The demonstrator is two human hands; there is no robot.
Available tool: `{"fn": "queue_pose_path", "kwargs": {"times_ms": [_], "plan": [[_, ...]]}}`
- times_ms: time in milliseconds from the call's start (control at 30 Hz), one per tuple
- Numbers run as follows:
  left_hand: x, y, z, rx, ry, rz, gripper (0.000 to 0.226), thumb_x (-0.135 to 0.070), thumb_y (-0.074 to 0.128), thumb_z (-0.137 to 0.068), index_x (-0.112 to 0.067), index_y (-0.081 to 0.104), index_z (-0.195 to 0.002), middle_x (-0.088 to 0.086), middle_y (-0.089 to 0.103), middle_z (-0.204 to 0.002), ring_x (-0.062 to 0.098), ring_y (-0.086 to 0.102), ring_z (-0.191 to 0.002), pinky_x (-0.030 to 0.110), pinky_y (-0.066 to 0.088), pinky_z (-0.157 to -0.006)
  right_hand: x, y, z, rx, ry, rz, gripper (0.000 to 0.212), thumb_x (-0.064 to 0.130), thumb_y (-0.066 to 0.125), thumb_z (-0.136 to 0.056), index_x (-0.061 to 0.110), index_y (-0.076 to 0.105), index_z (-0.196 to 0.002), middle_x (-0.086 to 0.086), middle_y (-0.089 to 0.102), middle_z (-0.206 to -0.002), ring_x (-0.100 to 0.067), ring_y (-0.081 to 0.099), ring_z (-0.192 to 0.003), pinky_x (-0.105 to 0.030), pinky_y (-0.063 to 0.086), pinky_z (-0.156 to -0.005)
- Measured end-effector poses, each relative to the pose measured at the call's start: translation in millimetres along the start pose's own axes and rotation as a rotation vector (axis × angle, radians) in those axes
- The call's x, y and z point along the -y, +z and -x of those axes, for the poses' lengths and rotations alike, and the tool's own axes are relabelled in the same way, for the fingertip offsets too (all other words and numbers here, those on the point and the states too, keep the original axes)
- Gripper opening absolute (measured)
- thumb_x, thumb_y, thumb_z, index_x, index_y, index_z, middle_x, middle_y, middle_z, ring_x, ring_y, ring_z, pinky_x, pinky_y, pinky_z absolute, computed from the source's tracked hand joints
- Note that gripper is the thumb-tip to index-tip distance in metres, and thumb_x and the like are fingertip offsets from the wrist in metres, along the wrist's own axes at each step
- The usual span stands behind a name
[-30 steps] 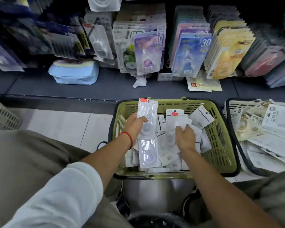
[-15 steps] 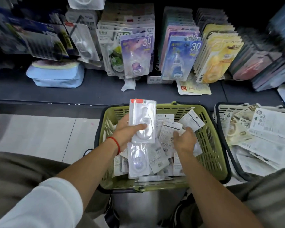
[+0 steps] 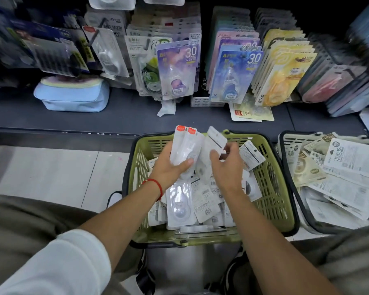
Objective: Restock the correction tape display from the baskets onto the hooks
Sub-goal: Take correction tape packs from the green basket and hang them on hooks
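Note:
A green basket [image 3: 275, 184] on the floor holds several white correction tape packs [image 3: 202, 201]. My left hand [image 3: 170, 167] grips a small stack of clear packs with red tabs [image 3: 185, 145] above the basket. Right beside that stack, my right hand [image 3: 226, 167] pinches another white pack [image 3: 215, 141] and holds it up. Above the dark shelf, hooks carry rows of carded tape: purple [image 3: 177, 69], blue [image 3: 234, 75] and yellow [image 3: 283, 77].
A second, white basket [image 3: 285, 141] full of flat packs stands at the right. A light blue pouch [image 3: 73, 96] and loose cards [image 3: 251, 111] lie on the dark shelf [image 3: 119, 116]. Tiled floor lies to the left; my knees flank the baskets.
My right hand came up out of the basket with a white pack and brought it beside the stack in my left hand, which also rose slightly.

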State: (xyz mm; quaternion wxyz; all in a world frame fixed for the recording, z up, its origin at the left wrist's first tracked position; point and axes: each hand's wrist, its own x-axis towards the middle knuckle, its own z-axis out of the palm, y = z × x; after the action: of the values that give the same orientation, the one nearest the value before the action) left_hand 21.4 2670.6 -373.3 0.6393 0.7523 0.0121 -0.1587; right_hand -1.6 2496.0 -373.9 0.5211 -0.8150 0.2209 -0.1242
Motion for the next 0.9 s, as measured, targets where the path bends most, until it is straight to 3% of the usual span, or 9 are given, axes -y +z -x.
{"fn": "queue_pose_path", "kwargs": {"times_ms": [100, 167, 267, 400, 533, 600, 633, 733, 900], "plan": [[-7, 3, 4, 0.060, 0.020, 0.047, 0.051, -0.027, 0.080, -0.093, -0.044, 0.053, -0.133, -0.028, 0.070, -0.117, -0.011, 0.064, -0.109, 0.010, 0.054, -0.082, 19, 9, 5, 0.073, -0.005, -0.146, 0.024, 0.035, 0.074, -0.096, 0.023, 0.055, -0.103, 0.013, 0.062, -0.096, 0.011, 0.059, -0.071, -0.012, 0.048, -0.062], [-8, 1, 6, 0.073, 0.012, 0.115, 0.052, -0.031, 0.078, -0.094, -0.040, 0.053, -0.138, -0.020, 0.072, -0.123, -0.001, 0.067, -0.115, 0.022, 0.058, -0.093, 29, 12, 6, 0.128, 0.028, -0.196, 0.017, 0.039, 0.070, -0.099, 0.027, 0.062, -0.106, 0.017, 0.064, -0.101, 0.011, 0.060, -0.079, -0.011, 0.048, -0.072], [-8, -6, 7, 0.093, -0.033, 0.248, 0.056, -0.034, 0.078, -0.092, -0.034, 0.053, -0.142, -0.007, 0.073, -0.128, 0.016, 0.070, -0.120, 0.043, 0.060, -0.098, 37, 9, 5, 0.203, 0.061, -0.215, 0.021, 0.027, 0.054, -0.108, 0.031, 0.072, -0.119, 0.012, 0.068, -0.117, -0.004, 0.065, -0.099, -0.030, 0.054, -0.091], [-10, -10, 7, 0.116, -0.061, 0.335, 0.073, -0.013, 0.087, -0.083, -0.024, 0.050, -0.144, 0.005, 0.070, -0.135, 0.024, 0.068, -0.125, 0.047, 0.057, -0.101, 37, 16, 10, 0.305, -0.032, -0.240, 0.036, 0.010, 0.054, -0.107, 0.032, 0.073, -0.130, 0.000, 0.056, -0.122, -0.007, 0.061, -0.091, -0.027, 0.058, -0.085], [-9, -24, 4, 0.014, -0.158, 0.387, 0.067, 0.003, 0.085, -0.080, -0.019, 0.056, -0.136, 0.009, 0.074, -0.125, 0.031, 0.072, -0.117, 0.046, 0.063, -0.089, 23, 22, 7, 0.297, 0.044, -0.340, 0.030, 0.009, 0.063, -0.103, 0.031, 0.076, -0.119, 0.006, 0.069, -0.118, -0.007, 0.065, -0.098, -0.031, 0.061, -0.086], [-7, -38, 3, -0.083, -0.207, 0.376, 0.062, 0.004, 0.081, -0.082, -0.018, 0.056, -0.134, 0.011, 0.073, -0.124, 0.033, 0.072, -0.114, 0.049, 0.064, -0.084, 5, 24, 8, 0.188, 0.166, -0.101, 0.014, 0.019, 0.063, -0.104, 0.019, 0.074, -0.113, 0.007, 0.073, -0.109, -0.015, 0.067, -0.099, -0.047, 0.061, -0.093], [-7, -44, 3, -0.114, -0.221, 0.387, 0.060, 0.004, 0.079, -0.085, -0.018, 0.055, -0.135, 0.011, 0.072, -0.124, 0.033, 0.072, -0.112, 0.048, 0.065, -0.079, -6, 26, 13, 0.222, 0.222, 0.127, 0.021, 0.032, 0.065, -0.103, 0.015, 0.071, -0.114, 0.003, 0.074, -0.109, -0.019, 0.069, -0.099, -0.048, 0.060, -0.095], [-9, -57, 2, -0.158, -0.229, 0.435, 0.058, 0.003, 0.076, -0.087, -0.018, 0.053, -0.136, 0.011, 0.070, -0.124, 0.031, 0.073, -0.108, 0.043, 0.064, -0.069, -32, 43, 47, 0.544, 0.328, 0.824, 0.083, 0.081, 0.057, -0.087, 0.012, 0.056, -0.133, -0.006, 0.069, -0.126, -0.028, 0.068, -0.116, -0.037, 0.051, -0.096], [-29, -68, -5, -0.133, -0.119, 0.333, 0.060, -0.004, 0.083, -0.076, -0.024, 0.060, -0.128, 0.007, 0.075, -0.118, 0.031, 0.073, -0.111, 0.053, 0.062, -0.089, -48, 61, 64, 0.583, 0.304, 0.758, 0.091, 0.068, 0.076, -0.081, 0.012, 0.041, -0.144, -0.006, 0.057, -0.140, -0.027, 0.059, -0.130, -0.040, 0.049, -0.102]]}}
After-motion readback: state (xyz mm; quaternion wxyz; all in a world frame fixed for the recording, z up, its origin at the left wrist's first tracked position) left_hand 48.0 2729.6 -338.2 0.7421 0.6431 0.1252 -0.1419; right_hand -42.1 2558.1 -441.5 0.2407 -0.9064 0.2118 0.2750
